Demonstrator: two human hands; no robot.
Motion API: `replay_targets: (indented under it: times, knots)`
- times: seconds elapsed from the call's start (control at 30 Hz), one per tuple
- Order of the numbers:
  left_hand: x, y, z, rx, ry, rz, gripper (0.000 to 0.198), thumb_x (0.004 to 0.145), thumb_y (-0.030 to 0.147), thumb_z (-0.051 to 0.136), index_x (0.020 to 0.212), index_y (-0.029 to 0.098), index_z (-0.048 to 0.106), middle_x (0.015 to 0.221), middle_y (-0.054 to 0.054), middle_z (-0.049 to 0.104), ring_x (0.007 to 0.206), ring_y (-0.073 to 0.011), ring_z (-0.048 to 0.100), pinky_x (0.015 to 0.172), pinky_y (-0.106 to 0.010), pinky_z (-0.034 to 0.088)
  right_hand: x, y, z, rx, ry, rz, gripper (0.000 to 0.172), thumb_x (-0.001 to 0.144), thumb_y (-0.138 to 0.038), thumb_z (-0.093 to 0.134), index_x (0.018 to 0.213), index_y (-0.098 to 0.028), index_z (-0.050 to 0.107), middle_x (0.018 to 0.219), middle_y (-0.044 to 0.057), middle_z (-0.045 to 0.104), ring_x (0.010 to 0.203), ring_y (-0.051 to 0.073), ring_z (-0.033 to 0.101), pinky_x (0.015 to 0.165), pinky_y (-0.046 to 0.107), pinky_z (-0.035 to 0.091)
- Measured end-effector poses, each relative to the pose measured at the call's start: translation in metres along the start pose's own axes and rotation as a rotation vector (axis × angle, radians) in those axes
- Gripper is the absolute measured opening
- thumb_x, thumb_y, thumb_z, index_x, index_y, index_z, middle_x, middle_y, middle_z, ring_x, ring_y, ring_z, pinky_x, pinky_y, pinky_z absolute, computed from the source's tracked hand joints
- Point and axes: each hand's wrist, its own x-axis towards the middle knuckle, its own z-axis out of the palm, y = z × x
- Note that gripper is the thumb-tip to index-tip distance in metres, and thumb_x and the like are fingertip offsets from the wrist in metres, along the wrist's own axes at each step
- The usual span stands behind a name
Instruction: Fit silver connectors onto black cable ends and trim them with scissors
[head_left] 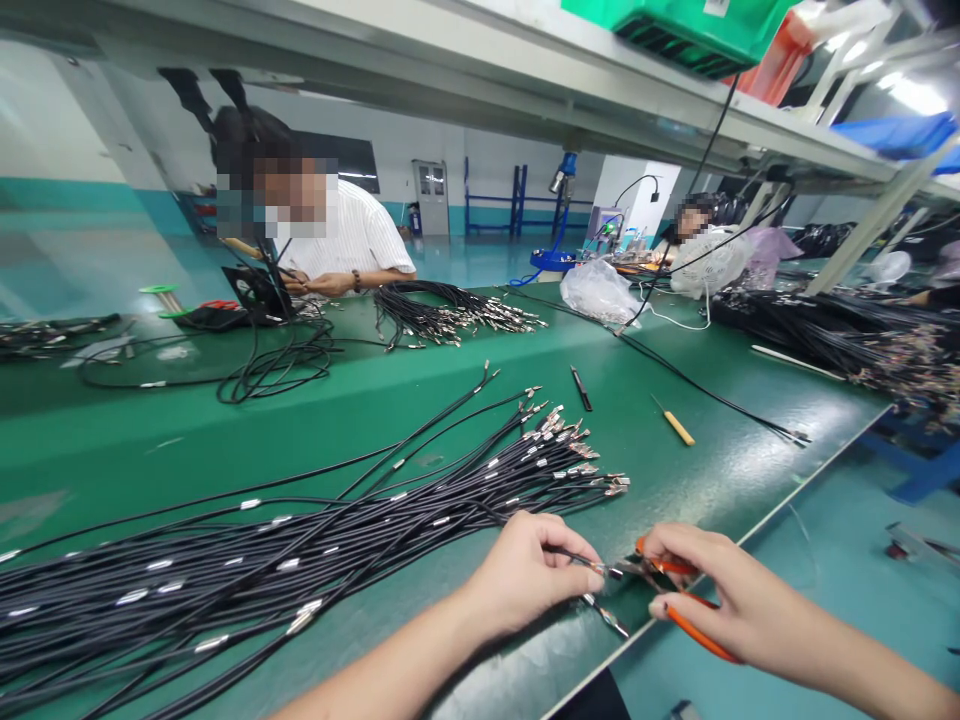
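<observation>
Near the table's front edge, my left hand (536, 570) pinches a black cable (574, 555) close to its end, which has a small connector on it. A second cable end (606, 615) hangs just below those fingers. Orange-handled pliers (701, 625) sit in my right hand (709, 575), their jaws pointing left at the pinched cable tip. Whether the jaws touch the tip I cannot tell. To the left lies a large bundle of black cables (300, 545) with white labels, its bare connector ends fanned out beyond my left hand.
On the green table (637, 370) lie a yellow-handled tool (677, 425) and a black pen-like tool (580, 388). Another cable bundle (442, 308) is farther back, near a co-worker (352, 230). More cables (825, 340) are piled at the right. A shelf (450, 60) spans overhead.
</observation>
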Motion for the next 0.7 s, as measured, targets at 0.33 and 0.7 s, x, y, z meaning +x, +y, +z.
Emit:
replay_targets:
  times: [0.33, 0.7]
  knots:
    - [0.001, -0.007, -0.002, 0.005, -0.041, 0.040, 0.020, 0.058, 0.028, 0.072, 0.073, 0.014, 0.073, 0.068, 0.000, 0.053, 0.055, -0.0079, 0.045, 0.052, -0.020, 0.036, 0.003, -0.005, -0.005, -0.039, -0.013, -0.052, 0.004, 0.077, -0.017, 0.051, 0.080, -0.018, 0.050, 0.074, 0.002, 0.054, 0.067, 0.015, 0.046, 0.062, 0.026, 0.037]
    - [0.001, -0.008, 0.000, 0.034, -0.016, 0.013, 0.020, 0.056, 0.025, 0.072, 0.069, 0.011, 0.072, 0.067, -0.001, 0.057, 0.055, -0.0097, 0.048, 0.051, -0.021, 0.037, 0.007, -0.017, -0.012, -0.113, -0.040, -0.108, 0.004, 0.074, -0.016, 0.053, 0.077, -0.017, 0.052, 0.070, 0.003, 0.054, 0.064, 0.016, 0.045, 0.060, 0.026, 0.037]
